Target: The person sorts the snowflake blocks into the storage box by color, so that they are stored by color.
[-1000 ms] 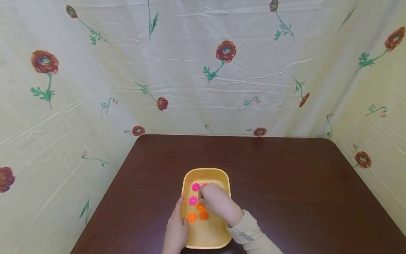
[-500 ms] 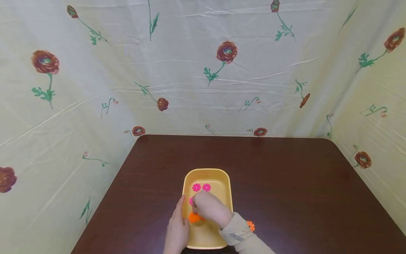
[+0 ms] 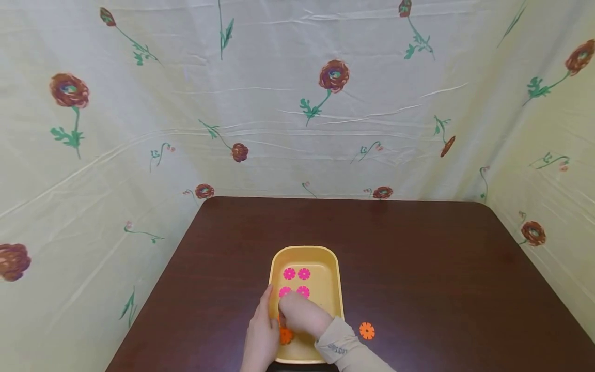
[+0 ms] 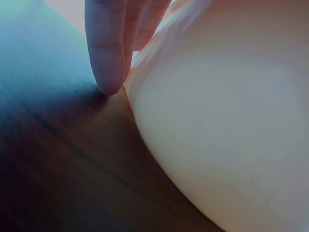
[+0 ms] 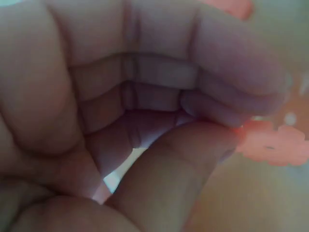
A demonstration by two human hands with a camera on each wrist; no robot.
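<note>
A yellow tray (image 3: pixel 335 289) sits on the dark brown table (image 3: pixel 418 258), with several pink flower discs (image 3: pixel 289 273) laid in pairs at its far end. My right hand (image 3: pixel 297 314) is down inside the tray's near half. In the right wrist view its thumb and curled fingers pinch the edge of an orange flower disc (image 5: pixel 273 144). That orange disc (image 3: pixel 285 336) shows partly under the hand in the head view. My left hand (image 3: pixel 260 336) rests against the tray's left side with its thumb along the rim. Its straight fingers (image 4: pixel 108 48) touch the table beside the tray's outer wall (image 4: pixel 222 125).
One orange flower disc (image 3: pixel 366 330) lies on the table just right of the tray. A flower-printed cloth (image 3: pixel 297 103) hangs behind and along both sides of the table. A second orange disc (image 5: pixel 227 7) lies blurred past the right fingers.
My right hand has drawn back from the pink discs to the tray's near end, uncovering all the pink ones. The orange disc on the table came into view as the sleeve moved.
</note>
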